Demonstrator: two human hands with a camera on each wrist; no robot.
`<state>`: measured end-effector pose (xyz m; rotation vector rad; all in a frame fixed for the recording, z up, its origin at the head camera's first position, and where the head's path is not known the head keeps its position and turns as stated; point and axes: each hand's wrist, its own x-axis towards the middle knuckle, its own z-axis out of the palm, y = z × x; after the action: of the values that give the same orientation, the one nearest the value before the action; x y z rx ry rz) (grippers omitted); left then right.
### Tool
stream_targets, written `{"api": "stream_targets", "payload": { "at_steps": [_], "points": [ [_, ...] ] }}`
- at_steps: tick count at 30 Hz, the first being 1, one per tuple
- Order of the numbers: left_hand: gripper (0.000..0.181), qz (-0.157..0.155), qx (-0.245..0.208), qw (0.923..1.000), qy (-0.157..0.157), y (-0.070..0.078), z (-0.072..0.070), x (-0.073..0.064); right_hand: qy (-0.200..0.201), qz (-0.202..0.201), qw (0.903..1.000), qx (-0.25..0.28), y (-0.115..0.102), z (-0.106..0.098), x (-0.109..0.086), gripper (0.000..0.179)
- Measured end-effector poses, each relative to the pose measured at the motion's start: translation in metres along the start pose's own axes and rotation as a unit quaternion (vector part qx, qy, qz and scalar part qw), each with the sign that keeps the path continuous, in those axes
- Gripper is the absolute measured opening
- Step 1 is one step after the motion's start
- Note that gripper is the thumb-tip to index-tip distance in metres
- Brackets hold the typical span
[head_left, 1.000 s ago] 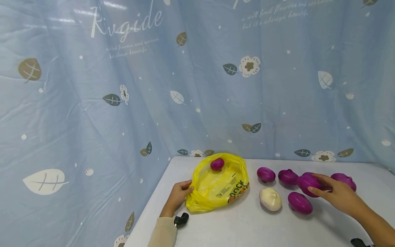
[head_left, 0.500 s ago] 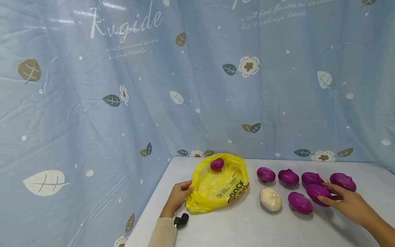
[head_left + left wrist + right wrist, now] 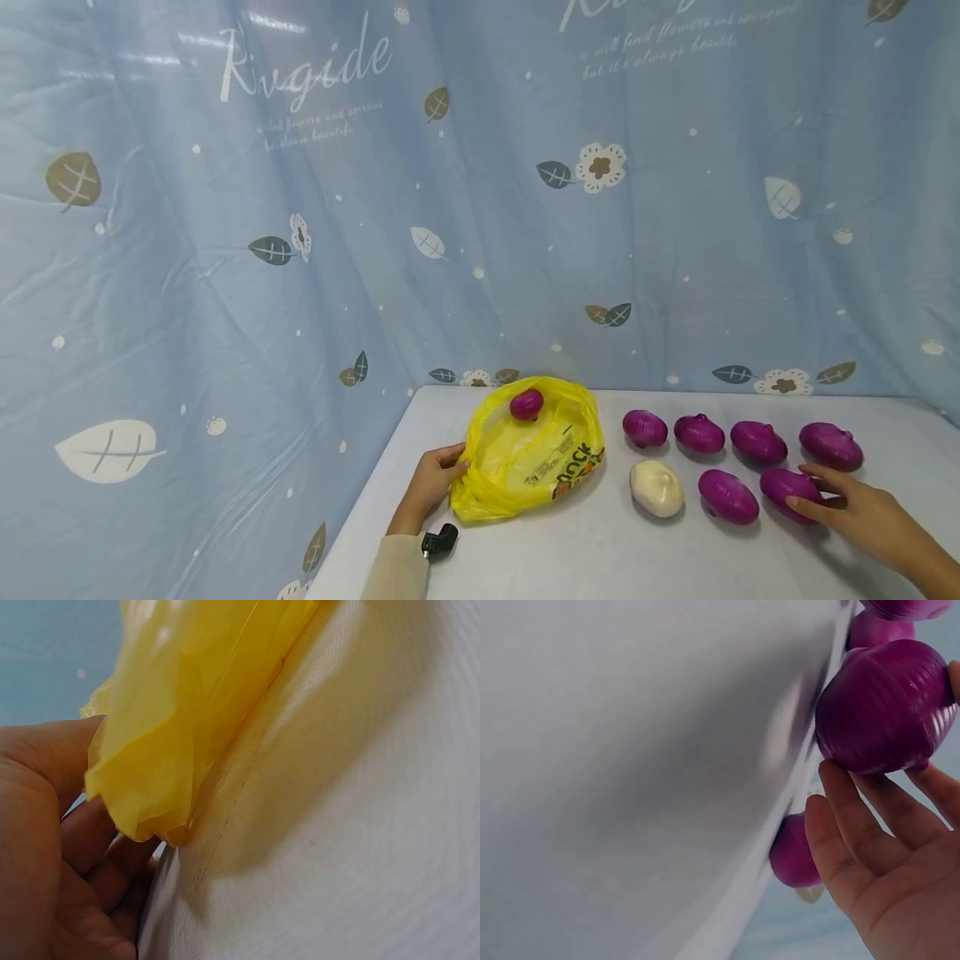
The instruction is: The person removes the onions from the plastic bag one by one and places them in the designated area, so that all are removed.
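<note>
My left hand (image 3: 431, 483) pinches the left edge of a yellow plastic bag (image 3: 495, 492), whose wide mouth faces up and toward me. In the left wrist view, the thin yellow film (image 3: 154, 772) lies between thumb and fingers. One purple onion (image 3: 527, 404) sits inside the bag near its far rim. At the right, my right hand (image 3: 862, 508) holds another purple onion (image 3: 789, 495) low at the table, thumb on the near side. The right wrist view shows fingertips against that onion's (image 3: 885, 709) skin. Left of it lie a purple onion (image 3: 728, 497) and a white onion (image 3: 657, 488).
Behind these, several purple onions (image 3: 759, 442) stand in a row along the back of the white table (image 3: 570, 558). A blue printed curtain (image 3: 510, 250) hangs behind and to the left. A black wrist camera mount (image 3: 441, 542) sits by the left sleeve.
My right hand has carried its purple onion rightward and toward me, down to the front row, uncovering an onion in the back row. The left hand and bag have stayed put.
</note>
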<state>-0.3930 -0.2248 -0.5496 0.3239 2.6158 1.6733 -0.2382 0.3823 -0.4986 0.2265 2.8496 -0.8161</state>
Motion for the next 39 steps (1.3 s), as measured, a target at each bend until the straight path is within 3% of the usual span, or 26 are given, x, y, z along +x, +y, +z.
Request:
{"api": "stream_targets", "payload": {
  "at_steps": [13, 29, 39],
  "points": [
    [0.041, -0.010, -0.004, 0.9999, -0.001, -0.002, -0.001, 0.001, -0.016, -0.005, 0.9997, 0.016, 0.009, 0.012, 0.003, 0.109],
    [0.043, -0.008, -0.005, 0.9999, -0.005, -0.002, -0.001, 0.001, -0.019, 0.002, 0.9998, -0.006, 0.005, 0.010, -0.003, 0.109],
    [0.041, -0.013, -0.007, 0.9999, -0.001, -0.001, -0.001, 0.001, 0.014, -0.028, 0.9994, -0.015, -0.004, -0.002, -0.002, 0.098]
  ]
}}
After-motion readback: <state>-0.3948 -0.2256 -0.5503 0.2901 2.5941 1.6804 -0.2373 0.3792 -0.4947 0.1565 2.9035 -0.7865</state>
